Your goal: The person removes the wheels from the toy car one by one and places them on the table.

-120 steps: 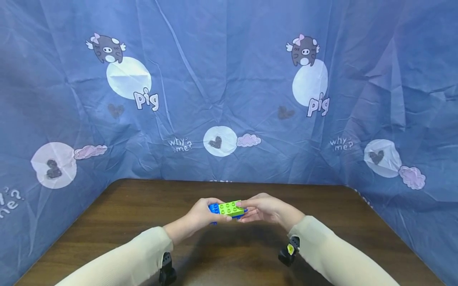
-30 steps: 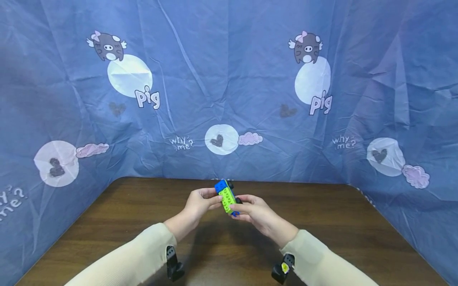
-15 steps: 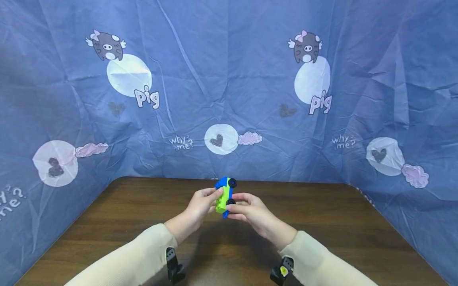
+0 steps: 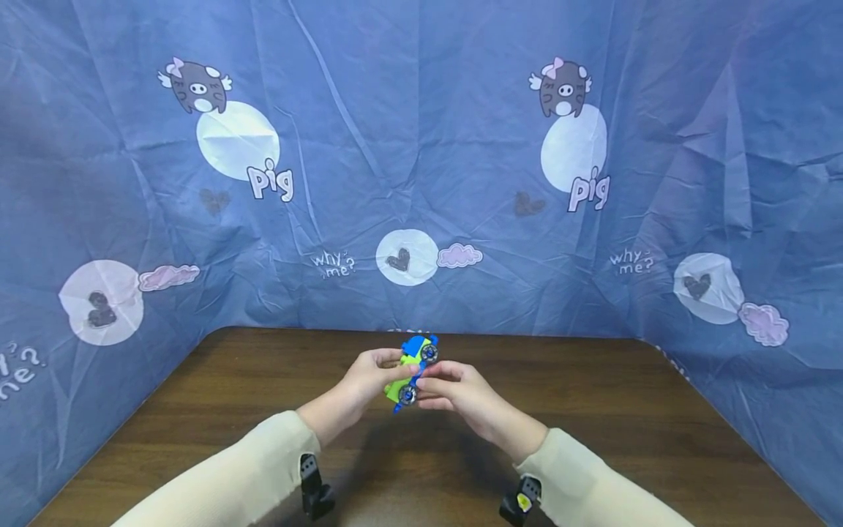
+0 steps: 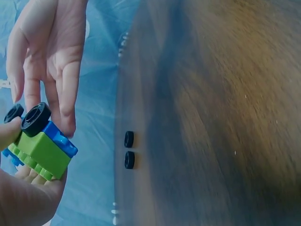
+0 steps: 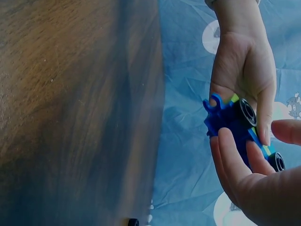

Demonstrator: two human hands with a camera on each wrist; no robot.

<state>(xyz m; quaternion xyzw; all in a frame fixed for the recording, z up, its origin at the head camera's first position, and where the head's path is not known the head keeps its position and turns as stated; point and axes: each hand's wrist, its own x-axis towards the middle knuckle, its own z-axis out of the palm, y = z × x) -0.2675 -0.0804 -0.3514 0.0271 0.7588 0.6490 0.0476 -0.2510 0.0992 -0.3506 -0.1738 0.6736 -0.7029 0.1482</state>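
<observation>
A toy car (image 4: 395, 389) of green and blue building bricks is held above the table, tilted on its side. Two black wheels show along it, the upper one (image 4: 429, 354) and the lower one (image 4: 407, 395). My left hand (image 4: 358, 380) grips the green body, its thumb across the side between the wheels. From the right, fingers of my right hand (image 4: 484, 402) touch the car's blue underside (image 6: 225, 117). In the right wrist view those fingers are fairly straight, and the thumb (image 6: 287, 131) stands apart from the car.
On the brown wooden table (image 4: 263, 366) two black tyres stand side by side in the left wrist view, one tyre (image 5: 129, 139) and another tyre (image 5: 130, 160). A blue printed cloth (image 4: 329, 183) hangs behind the table and along both sides.
The car has turned from studs up, lying crosswise, to upright, then rolled so its wheels face the head camera. Both hands have stayed on it, near the same spot.
</observation>
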